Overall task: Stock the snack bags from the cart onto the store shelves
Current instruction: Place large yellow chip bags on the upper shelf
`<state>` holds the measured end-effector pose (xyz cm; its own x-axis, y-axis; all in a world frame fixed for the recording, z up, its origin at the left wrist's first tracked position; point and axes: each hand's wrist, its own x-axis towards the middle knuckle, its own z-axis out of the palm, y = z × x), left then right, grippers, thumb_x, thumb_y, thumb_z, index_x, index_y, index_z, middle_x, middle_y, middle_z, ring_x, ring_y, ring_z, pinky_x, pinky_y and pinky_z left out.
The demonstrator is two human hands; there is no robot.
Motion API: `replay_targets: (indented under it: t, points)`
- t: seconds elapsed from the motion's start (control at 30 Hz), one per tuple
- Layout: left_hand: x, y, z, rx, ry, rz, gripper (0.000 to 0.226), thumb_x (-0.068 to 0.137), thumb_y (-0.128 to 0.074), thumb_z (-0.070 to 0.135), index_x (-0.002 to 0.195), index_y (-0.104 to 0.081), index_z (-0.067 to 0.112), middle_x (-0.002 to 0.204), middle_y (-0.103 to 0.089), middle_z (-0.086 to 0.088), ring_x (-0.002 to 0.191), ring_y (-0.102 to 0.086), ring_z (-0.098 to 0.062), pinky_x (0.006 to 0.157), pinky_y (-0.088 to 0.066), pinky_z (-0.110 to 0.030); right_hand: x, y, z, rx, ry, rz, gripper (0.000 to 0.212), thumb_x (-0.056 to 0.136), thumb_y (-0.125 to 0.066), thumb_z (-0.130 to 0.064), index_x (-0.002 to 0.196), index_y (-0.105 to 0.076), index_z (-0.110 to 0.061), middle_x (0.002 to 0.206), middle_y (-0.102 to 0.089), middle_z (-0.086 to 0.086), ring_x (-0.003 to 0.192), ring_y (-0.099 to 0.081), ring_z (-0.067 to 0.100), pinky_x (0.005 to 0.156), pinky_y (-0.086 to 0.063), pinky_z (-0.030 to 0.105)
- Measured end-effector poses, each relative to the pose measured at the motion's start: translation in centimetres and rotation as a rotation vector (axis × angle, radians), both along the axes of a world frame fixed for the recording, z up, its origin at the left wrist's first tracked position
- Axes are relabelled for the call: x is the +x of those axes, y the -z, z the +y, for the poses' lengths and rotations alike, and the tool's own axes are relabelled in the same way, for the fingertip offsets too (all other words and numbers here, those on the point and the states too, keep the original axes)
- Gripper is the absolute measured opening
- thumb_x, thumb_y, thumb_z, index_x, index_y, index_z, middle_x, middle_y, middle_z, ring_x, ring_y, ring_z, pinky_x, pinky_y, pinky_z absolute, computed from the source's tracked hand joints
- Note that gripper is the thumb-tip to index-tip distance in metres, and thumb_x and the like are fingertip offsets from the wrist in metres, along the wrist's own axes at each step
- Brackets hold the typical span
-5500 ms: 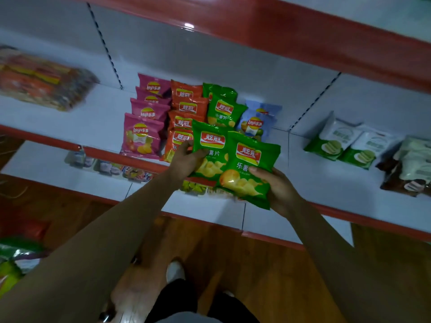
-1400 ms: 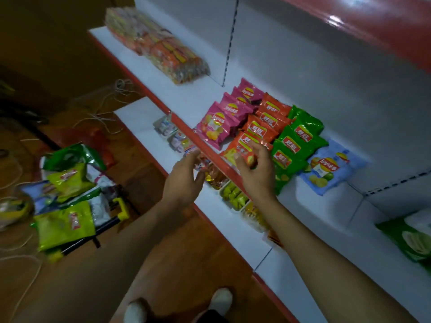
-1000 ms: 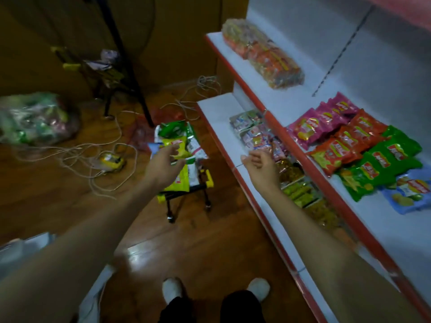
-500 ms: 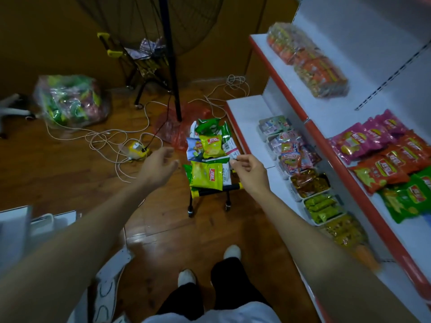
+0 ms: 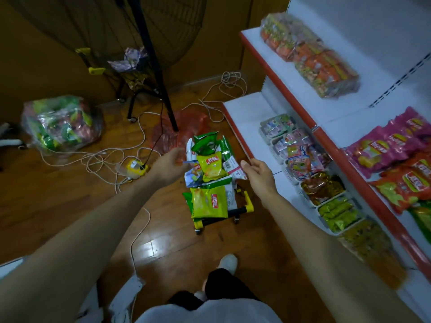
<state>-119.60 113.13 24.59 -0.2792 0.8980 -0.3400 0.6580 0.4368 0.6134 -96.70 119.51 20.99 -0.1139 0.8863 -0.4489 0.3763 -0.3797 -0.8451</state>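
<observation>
Many snack bags (image 5: 208,201) hide most of the cart (image 5: 248,207).

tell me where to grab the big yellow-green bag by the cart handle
Likely pinch its left edge, coming from above-left with the left hand. The yellow-green bag lies flat, face up atop the pile; that edge looks uncovered.

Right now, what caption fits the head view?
Left hand and right hand reach for snack bags on the cart beside shelves.

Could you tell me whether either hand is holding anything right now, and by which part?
The left hand hovers open by the bags in the cart. The right hand meets a white bag at its corner; a grip cannot be told.
</observation>
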Motion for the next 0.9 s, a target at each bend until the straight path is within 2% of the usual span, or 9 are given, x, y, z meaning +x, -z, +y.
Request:
replay_targets:
  t: [0.17,0.27,0.33,0.43,0.53,0.6,0.67,0.77,0.9]
  points:
    - [-0.7,0.7,5.1,-0.063,0.096,-0.002,0.055,0.093,-0.056,0.033,0.140,-0.039,0.009,0.137,-0.051,-0.013,0.122,-0.050,-0.027,0.089,-0.036,-0.027,0.5,0.0,3.0,-0.041,0.069,-0.019,0.052,0.089,-0.059,-0.046,0.131,-0.049,-0.017,0.129,-0.056,0.005,0.115,-0.055,0.023,0.098,-0.045,0.035]
    - [-0.8,1.4,7.9,-0.114,0.202,-0.032,0.057,0.094,-0.054,0.033,0.142,-0.037,0.007,0.137,-0.051,-0.014,0.120,-0.052,-0.028,0.094,-0.040,-0.032,0.6,0.2,4.2,-0.060,0.128,-0.029,0.049,0.090,-0.058,-0.046,0.128,-0.051,-0.017,0.125,-0.056,0.003,0.113,-0.057,0.022,0.090,-0.043,0.031]
    - [-1.0,2.0,10.0,-0.135,0.270,-0.041,0.057,0.094,-0.054,0.032,0.142,-0.036,0.006,0.136,-0.051,-0.015,0.121,-0.051,-0.030,0.094,-0.040,-0.033,0.4,0.7,4.7,-0.067,0.178,-0.041,0.049,0.089,-0.058,-0.046,0.127,-0.054,-0.015,0.124,-0.058,0.004,0.113,-0.057,0.023,0.092,-0.044,0.032]
    - [-1.7,3.0,13.2,-0.127,0.373,-0.039,0.050,0.094,-0.056,0.028,0.136,-0.044,0.004,0.133,-0.054,-0.016,0.120,-0.052,-0.029,0.095,-0.038,-0.030,-0.6,1.6,5.2,-0.082,0.320,-0.048,0.049,0.089,-0.061,-0.044,0.124,-0.056,-0.010,0.121,-0.060,0.006,0.113,-0.058,0.025,0.103,-0.044,0.040]
    - [-3.5,4.2,15.9,-0.163,0.505,-0.084,0.049,0.093,-0.057,0.026,0.135,-0.045,0.003,0.135,-0.052,-0.017,0.123,-0.051,-0.030,0.100,-0.038,-0.033,-2.4,2.5,4.6,-0.102,0.517,-0.059,0.035,0.089,-0.061,-0.041,0.109,-0.060,-0.013,0.107,-0.062,0.003,0.107,-0.060,0.025,0.100,-0.046,0.042]
    - [-5.9,5.6,17.1,-0.216,0.576,-0.152,0.055,0.088,-0.062,0.034,0.130,-0.050,0.001,0.128,-0.057,-0.021,0.119,-0.054,-0.033,0.097,-0.041,-0.039,-4.3,2.9,3.1,-0.139,0.631,-0.075,0.027,0.089,-0.062,-0.041,0.102,-0.061,-0.017,0.107,-0.064,0.005,0.106,-0.061,0.025,0.097,-0.046,0.042]
    - [-7.9,7.2,18.4,-0.243,0.601,-0.157,0.056,0.086,-0.065,0.033,0.130,-0.052,0.001,0.124,-0.059,-0.023,0.115,-0.057,-0.034,0.095,-0.044,-0.042,-6.1,3.7,1.3,-0.145,0.691,-0.114,0.033,0.088,-0.063,-0.041,0.106,-0.064,-0.013,0.111,-0.065,0.007,0.106,-0.061,0.024,0.095,-0.046,0.038]
    - [-9.1,9.2,19.7,-0.297,0.653,-0.170,0.049,0.089,-0.064,0.016,0.132,-0.049,-0.001,0.126,-0.057,-0.021,0.121,-0.053,-0.034,0.100,-0.042,-0.045,-7.9,4.2,-1.2,-0.170,0.835,-0.123,0.041,0.087,-0.064,-0.037,0.113,-0.064,-0.006,0.111,-0.065,0.011,0.107,-0.061,0.025,0.089,-0.045,0.033]
    - [-7.4,10.6,19.7,-0.334,0.805,-0.181,0.048,0.090,-0.063,0.018,0.132,-0.048,0.002,0.128,-0.057,-0.020,0.115,-0.056,-0.033,0.095,-0.045,-0.044,-9.6,3.5,-4.0,-0.210,0.882,-0.126,0.040,0.090,-0.059,-0.039,0.116,-0.061,-0.009,0.113,-0.062,0.006,0.106,-0.058,0.021,0.089,-0.045,0.033]
